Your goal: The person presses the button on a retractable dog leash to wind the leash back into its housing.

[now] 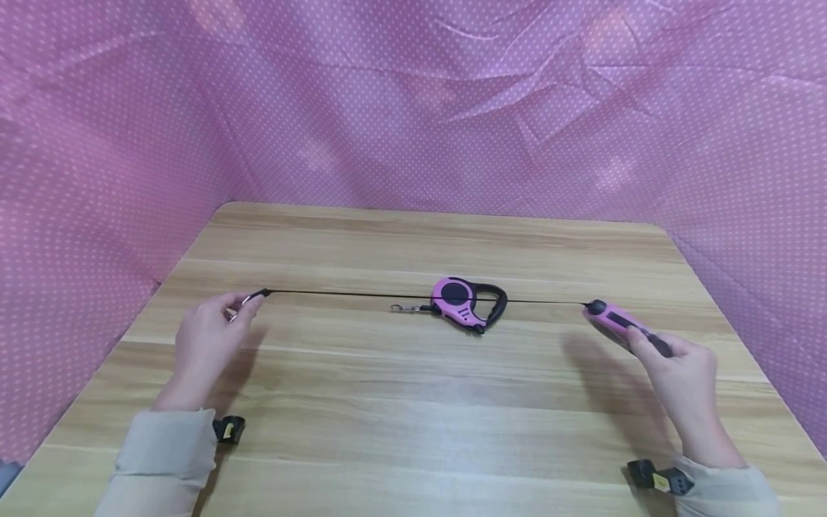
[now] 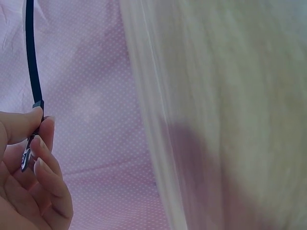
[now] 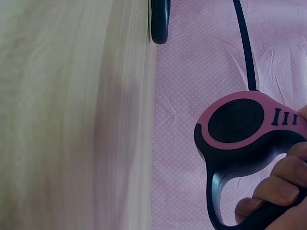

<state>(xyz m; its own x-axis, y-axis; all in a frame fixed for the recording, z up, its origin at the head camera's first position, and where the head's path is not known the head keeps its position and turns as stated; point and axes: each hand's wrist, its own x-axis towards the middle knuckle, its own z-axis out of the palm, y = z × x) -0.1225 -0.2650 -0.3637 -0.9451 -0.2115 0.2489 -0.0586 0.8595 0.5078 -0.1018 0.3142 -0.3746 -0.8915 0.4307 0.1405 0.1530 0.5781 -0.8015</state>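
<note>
Flat black cord (image 1: 349, 294) spans the wood-grain table (image 1: 388, 402)
Left hand (image 1: 209, 330) pinches its metal clasp (image 2: 26, 159) near the left edge; right hand (image 1: 685, 370) curls fingers round the pink plastic leash (image 1: 614, 318), near the right.

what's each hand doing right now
Left hand: pinching the metal clip at the strap's end.
Right hand: gripping the pink-and-black leash reel.

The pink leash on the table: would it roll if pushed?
The leash probably slides rather than rolls, lying flat on its broad side. Its thick looped handle is likely stiff; the clip may swing on its short tab.
</note>
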